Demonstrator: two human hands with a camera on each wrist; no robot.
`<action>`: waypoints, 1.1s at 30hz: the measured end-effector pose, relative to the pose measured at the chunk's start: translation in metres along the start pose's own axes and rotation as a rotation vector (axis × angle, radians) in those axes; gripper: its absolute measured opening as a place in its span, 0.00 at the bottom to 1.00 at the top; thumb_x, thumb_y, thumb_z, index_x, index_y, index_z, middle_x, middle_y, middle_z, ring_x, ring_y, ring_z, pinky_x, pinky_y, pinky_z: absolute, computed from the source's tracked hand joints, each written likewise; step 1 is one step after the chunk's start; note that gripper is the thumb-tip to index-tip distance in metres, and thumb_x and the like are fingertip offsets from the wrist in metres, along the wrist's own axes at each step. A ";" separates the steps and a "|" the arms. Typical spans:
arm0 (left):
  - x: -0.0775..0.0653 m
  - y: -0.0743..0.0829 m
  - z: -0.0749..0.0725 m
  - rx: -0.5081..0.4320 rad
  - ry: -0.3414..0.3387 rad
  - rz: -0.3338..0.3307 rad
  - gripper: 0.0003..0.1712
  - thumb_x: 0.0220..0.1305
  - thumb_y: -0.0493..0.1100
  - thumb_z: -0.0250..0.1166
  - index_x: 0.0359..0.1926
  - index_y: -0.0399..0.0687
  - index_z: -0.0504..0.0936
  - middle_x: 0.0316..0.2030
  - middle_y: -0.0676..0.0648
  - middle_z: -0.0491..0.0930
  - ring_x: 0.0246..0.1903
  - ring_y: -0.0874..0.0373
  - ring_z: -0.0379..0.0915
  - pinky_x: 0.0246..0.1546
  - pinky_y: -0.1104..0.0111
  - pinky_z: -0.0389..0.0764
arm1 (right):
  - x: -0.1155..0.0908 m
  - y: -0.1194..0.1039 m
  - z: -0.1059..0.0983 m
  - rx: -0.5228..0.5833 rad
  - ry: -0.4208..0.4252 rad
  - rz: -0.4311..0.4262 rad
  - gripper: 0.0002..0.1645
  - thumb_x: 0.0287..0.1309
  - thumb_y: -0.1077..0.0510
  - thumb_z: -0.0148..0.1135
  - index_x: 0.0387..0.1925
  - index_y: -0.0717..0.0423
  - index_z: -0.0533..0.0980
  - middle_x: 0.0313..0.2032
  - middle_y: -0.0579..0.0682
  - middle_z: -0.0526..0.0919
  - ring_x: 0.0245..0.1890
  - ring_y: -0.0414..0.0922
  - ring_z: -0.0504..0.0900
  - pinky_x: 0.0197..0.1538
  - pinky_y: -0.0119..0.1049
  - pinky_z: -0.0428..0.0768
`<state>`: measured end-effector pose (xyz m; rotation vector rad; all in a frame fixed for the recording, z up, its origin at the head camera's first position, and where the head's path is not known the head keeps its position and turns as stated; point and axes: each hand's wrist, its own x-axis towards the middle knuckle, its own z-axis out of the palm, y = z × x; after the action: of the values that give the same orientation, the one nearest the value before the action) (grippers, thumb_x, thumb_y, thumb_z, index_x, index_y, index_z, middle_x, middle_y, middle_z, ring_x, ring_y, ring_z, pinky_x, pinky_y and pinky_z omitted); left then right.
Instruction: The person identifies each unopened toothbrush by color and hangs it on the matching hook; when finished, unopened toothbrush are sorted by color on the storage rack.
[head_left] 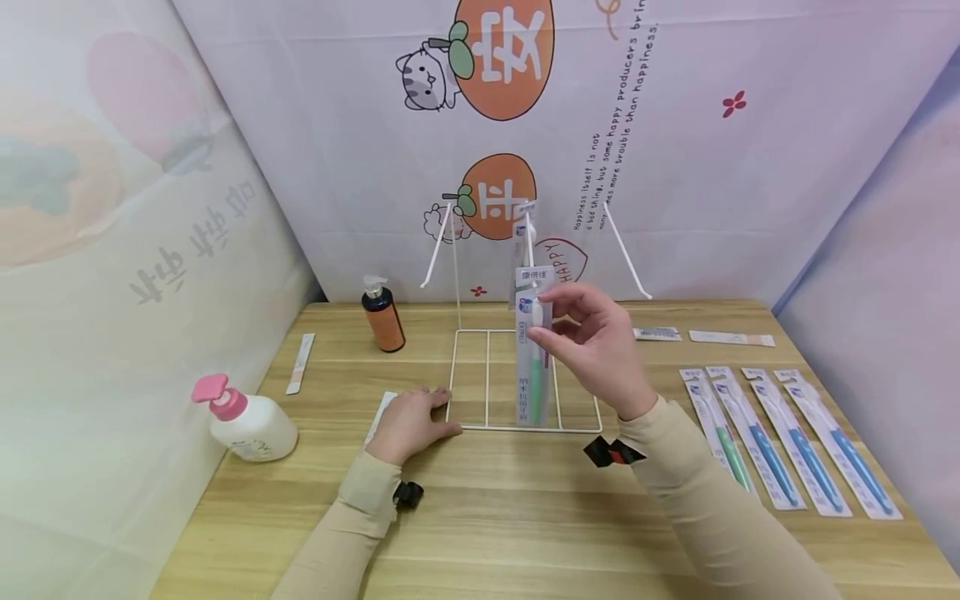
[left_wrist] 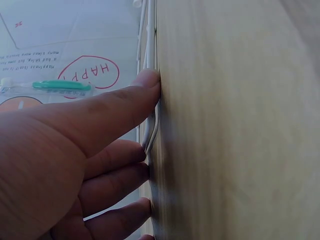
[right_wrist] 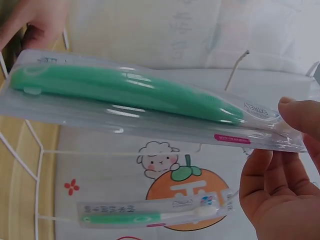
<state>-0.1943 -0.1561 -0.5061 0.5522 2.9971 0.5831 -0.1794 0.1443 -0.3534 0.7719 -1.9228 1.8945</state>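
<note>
A toothbrush in clear packaging with a green handle (head_left: 536, 379) hangs upright from my right hand (head_left: 598, 342), pinched between thumb and fingers near its upper part. Its top card overlaps the middle hook of a white wire rack (head_left: 525, 429) in the head view. Farther back on that hook hangs another packaged green toothbrush (right_wrist: 150, 218). My left hand (head_left: 411, 423) rests at the rack's front left corner, thumb along the front wire, the other fingers spread against the side. In the left wrist view, the thumb (left_wrist: 120, 112) and fingertips touch the wire low at the wooden table.
Several packaged toothbrushes (head_left: 808, 442) lie at the table's right. Bare hooks (head_left: 627, 250) stick out on either side. A dark pump bottle (head_left: 384, 317) and a white bottle with pink pump (head_left: 255, 427) stand left. Small flat packets (head_left: 731, 338) lie about the table.
</note>
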 end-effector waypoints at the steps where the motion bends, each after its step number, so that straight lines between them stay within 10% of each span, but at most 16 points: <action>1: 0.000 0.000 0.000 -0.002 -0.001 -0.004 0.39 0.63 0.63 0.79 0.69 0.48 0.85 0.67 0.43 0.82 0.68 0.37 0.77 0.64 0.45 0.79 | 0.001 0.003 0.000 -0.018 0.003 0.007 0.24 0.57 0.80 0.73 0.54 0.67 0.80 0.42 0.60 0.84 0.39 0.48 0.84 0.43 0.36 0.88; 33: 0.002 0.000 0.000 0.001 0.009 0.006 0.38 0.63 0.62 0.79 0.68 0.48 0.86 0.65 0.43 0.84 0.65 0.36 0.79 0.60 0.45 0.82 | 0.070 0.056 0.005 -0.378 0.137 0.057 0.22 0.61 0.74 0.74 0.55 0.64 0.78 0.48 0.57 0.84 0.44 0.51 0.85 0.50 0.51 0.89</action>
<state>-0.1967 -0.1556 -0.5062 0.5605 3.0053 0.5857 -0.2674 0.1271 -0.3578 0.4655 -2.1407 1.4998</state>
